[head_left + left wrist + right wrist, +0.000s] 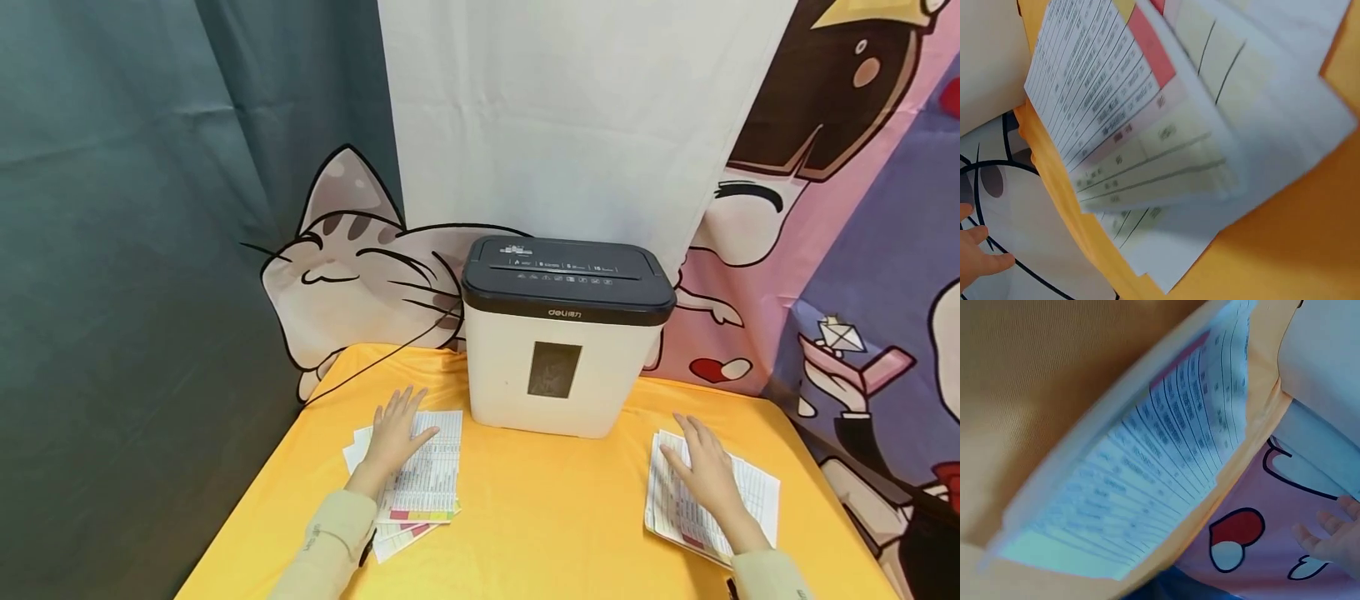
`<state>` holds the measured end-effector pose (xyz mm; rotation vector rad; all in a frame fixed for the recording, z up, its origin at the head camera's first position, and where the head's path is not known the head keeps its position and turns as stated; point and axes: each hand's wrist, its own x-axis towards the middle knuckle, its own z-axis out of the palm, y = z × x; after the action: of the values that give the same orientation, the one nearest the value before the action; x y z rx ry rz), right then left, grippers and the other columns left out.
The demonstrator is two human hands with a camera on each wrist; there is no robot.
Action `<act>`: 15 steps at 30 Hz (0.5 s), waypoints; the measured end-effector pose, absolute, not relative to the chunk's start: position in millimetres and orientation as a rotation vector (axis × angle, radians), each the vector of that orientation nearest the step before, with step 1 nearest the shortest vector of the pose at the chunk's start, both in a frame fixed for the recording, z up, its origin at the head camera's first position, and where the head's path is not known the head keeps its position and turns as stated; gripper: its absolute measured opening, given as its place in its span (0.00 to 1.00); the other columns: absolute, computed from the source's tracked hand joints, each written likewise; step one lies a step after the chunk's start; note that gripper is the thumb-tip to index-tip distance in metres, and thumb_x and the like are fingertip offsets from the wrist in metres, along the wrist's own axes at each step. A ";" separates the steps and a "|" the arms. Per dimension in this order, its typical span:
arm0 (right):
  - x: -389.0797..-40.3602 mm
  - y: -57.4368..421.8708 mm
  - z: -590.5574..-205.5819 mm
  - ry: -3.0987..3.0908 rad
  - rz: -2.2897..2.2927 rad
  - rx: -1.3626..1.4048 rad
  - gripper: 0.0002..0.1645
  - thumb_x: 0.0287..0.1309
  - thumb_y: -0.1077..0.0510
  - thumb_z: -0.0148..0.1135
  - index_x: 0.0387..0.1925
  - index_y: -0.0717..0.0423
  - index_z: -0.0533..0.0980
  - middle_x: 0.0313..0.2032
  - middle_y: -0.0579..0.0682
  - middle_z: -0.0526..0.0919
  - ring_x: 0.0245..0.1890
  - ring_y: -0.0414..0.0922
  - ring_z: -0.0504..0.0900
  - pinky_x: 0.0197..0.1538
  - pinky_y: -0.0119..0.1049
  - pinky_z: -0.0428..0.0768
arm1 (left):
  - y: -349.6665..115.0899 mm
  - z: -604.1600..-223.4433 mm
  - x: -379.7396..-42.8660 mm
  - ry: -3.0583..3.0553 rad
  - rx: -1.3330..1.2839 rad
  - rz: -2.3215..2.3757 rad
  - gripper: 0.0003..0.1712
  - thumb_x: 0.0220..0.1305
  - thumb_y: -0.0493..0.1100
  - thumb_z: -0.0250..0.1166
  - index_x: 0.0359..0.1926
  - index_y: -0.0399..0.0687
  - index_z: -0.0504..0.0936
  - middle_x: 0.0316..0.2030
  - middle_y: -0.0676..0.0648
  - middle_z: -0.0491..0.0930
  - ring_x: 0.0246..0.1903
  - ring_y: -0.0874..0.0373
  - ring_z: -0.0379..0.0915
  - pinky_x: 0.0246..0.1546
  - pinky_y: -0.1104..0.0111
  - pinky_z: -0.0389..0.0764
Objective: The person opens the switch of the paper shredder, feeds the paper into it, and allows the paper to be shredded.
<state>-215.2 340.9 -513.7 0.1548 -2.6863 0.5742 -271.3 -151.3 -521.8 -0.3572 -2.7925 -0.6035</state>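
Observation:
My left hand (392, 437) is over a loose pile of printed table sheets (442, 467), its fingers spread and nothing held. In the left wrist view those sheets (1116, 106) lie fanned on the cloth, and the fingers (982, 256) show at the lower left, apart from the paper. Over a second stack of printed sheets (753, 500) on the right is my right hand (705, 471), fingers extended. The right wrist view has this stack (1141, 469) with its thick edge, the hand (1335, 537) off to the side. Between the piles stands a paper shredder (495, 358) with a dark lid.
A yellow cloth (525, 517) covers the table. The shredder's dark top (570, 262) has a long narrow slot, and its white bin has a small window (555, 370). A black cord (375, 362) runs left from it. Cartoon-printed curtains (360, 275) hang behind.

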 end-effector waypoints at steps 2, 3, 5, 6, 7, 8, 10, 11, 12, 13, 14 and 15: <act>-216.0 340.3 -511.7 -2.697 0.553 0.177 0.39 0.55 0.48 0.56 0.65 0.51 0.53 0.57 0.68 0.60 0.54 0.68 0.59 0.43 0.69 0.57 | -152.5 -519.7 -272.1 -2.792 -0.360 -0.576 0.42 0.52 0.62 0.58 0.65 0.57 0.54 0.65 0.41 0.52 0.65 0.41 0.44 0.58 0.39 0.47; -216.5 339.9 -510.4 -2.703 0.543 0.188 0.39 0.54 0.48 0.56 0.65 0.51 0.53 0.57 0.68 0.60 0.53 0.68 0.60 0.43 0.69 0.57 | -153.4 -517.9 -272.3 -2.794 -0.362 -0.570 0.42 0.52 0.62 0.58 0.65 0.57 0.54 0.65 0.41 0.52 0.65 0.41 0.44 0.58 0.39 0.47; -217.8 338.9 -506.6 -2.709 0.540 0.206 0.39 0.54 0.48 0.56 0.65 0.51 0.53 0.57 0.68 0.60 0.53 0.68 0.60 0.43 0.69 0.57 | -154.9 -513.2 -272.5 -2.804 -0.367 -0.569 0.42 0.52 0.62 0.58 0.65 0.57 0.54 0.66 0.41 0.52 0.65 0.41 0.43 0.58 0.39 0.46; -218.6 338.3 -503.9 -2.707 0.547 0.217 0.39 0.54 0.49 0.56 0.64 0.52 0.53 0.58 0.67 0.60 0.53 0.68 0.60 0.43 0.68 0.57 | -155.8 -510.6 -272.9 -2.805 -0.376 -0.571 0.42 0.53 0.61 0.58 0.65 0.56 0.54 0.66 0.41 0.52 0.65 0.41 0.43 0.58 0.39 0.46; -219.9 337.6 -500.8 -2.700 0.543 0.230 0.39 0.54 0.49 0.57 0.64 0.52 0.53 0.57 0.67 0.61 0.53 0.68 0.60 0.43 0.68 0.57 | -156.5 -507.3 -273.2 -2.808 -0.386 -0.571 0.41 0.53 0.61 0.59 0.65 0.56 0.55 0.66 0.41 0.52 0.65 0.41 0.42 0.59 0.40 0.46; -221.1 337.0 -497.0 -2.692 0.539 0.246 0.39 0.54 0.49 0.57 0.64 0.53 0.53 0.57 0.67 0.61 0.53 0.68 0.61 0.43 0.68 0.58 | -157.3 -503.9 -273.7 -2.811 -0.400 -0.569 0.41 0.53 0.60 0.59 0.65 0.56 0.55 0.66 0.41 0.52 0.66 0.42 0.42 0.59 0.40 0.45; -223.8 336.0 -489.1 -2.673 0.532 0.275 0.39 0.53 0.50 0.58 0.64 0.54 0.54 0.56 0.67 0.62 0.53 0.67 0.61 0.44 0.68 0.58 | -158.0 -496.8 -275.3 -2.816 -0.445 -0.538 0.41 0.53 0.60 0.59 0.65 0.55 0.55 0.66 0.41 0.52 0.66 0.42 0.41 0.59 0.40 0.45; -225.1 335.7 -485.0 -2.664 0.528 0.288 0.39 0.53 0.51 0.58 0.64 0.55 0.55 0.56 0.67 0.63 0.53 0.67 0.62 0.44 0.68 0.59 | -158.3 -493.7 -276.6 -2.818 -0.470 -0.509 0.40 0.53 0.59 0.59 0.65 0.55 0.55 0.66 0.41 0.52 0.66 0.41 0.42 0.59 0.41 0.45; -226.3 335.6 -480.8 -2.664 0.529 0.298 0.39 0.53 0.51 0.58 0.64 0.56 0.55 0.56 0.67 0.63 0.53 0.67 0.62 0.45 0.68 0.59 | -158.4 -490.4 -277.9 -2.821 -0.494 -0.478 0.40 0.54 0.59 0.58 0.65 0.55 0.55 0.66 0.41 0.52 0.66 0.42 0.42 0.60 0.41 0.45; -227.4 335.6 -476.6 -2.668 0.530 0.307 0.39 0.53 0.50 0.58 0.64 0.56 0.54 0.56 0.68 0.63 0.53 0.67 0.62 0.46 0.67 0.59 | -158.5 -487.2 -279.3 -2.821 -0.517 -0.445 0.40 0.54 0.60 0.58 0.65 0.55 0.55 0.66 0.42 0.52 0.66 0.42 0.42 0.60 0.41 0.45; -228.3 335.8 -472.8 -2.675 0.534 0.316 0.39 0.54 0.50 0.57 0.64 0.56 0.54 0.56 0.68 0.63 0.53 0.66 0.62 0.47 0.66 0.59 | -158.4 -483.8 -280.9 -2.820 -0.538 -0.415 0.40 0.54 0.60 0.57 0.65 0.55 0.55 0.66 0.42 0.52 0.66 0.42 0.42 0.60 0.41 0.45; -229.1 336.2 -469.1 -2.683 0.533 0.325 0.39 0.54 0.49 0.57 0.64 0.56 0.54 0.56 0.68 0.63 0.53 0.66 0.61 0.48 0.66 0.59 | -158.4 -480.7 -282.7 -2.809 -0.557 -0.381 0.40 0.54 0.61 0.56 0.65 0.55 0.55 0.66 0.42 0.52 0.65 0.42 0.43 0.60 0.41 0.46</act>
<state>-229.1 336.2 -469.1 0.3250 -2.6835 0.5333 -282.7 -158.4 -480.7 -0.5568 -2.8091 -0.3807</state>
